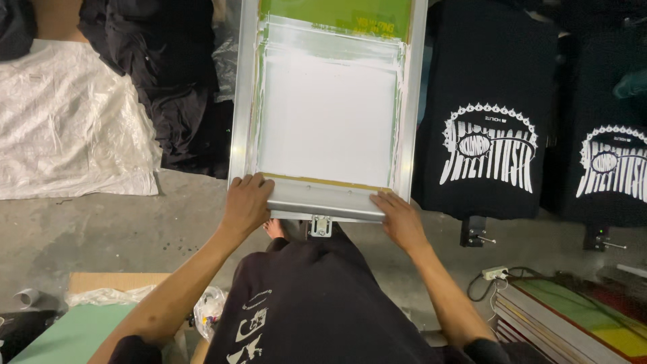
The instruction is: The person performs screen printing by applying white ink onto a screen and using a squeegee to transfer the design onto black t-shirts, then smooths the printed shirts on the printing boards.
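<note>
A person's left hand (247,200) and right hand (399,217) grip the near edge of an aluminium-framed printing screen (328,108), fingers pressed together over the rail; white ink coats its mesh, beside a printed black T-shirt (486,108).

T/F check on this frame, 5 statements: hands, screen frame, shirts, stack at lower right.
1. Both hands rest on the near edge of the screen frame. True: left hand, right hand.
2. The screen's inside is coated in red ink. False: it is white.
3. Two black printed shirts lie right of the frame. True: printed shirt, second shirt.
4. The shirt prints are yellow. False: white.
5. The frame stack sits at upper left. False: lower right.
</note>
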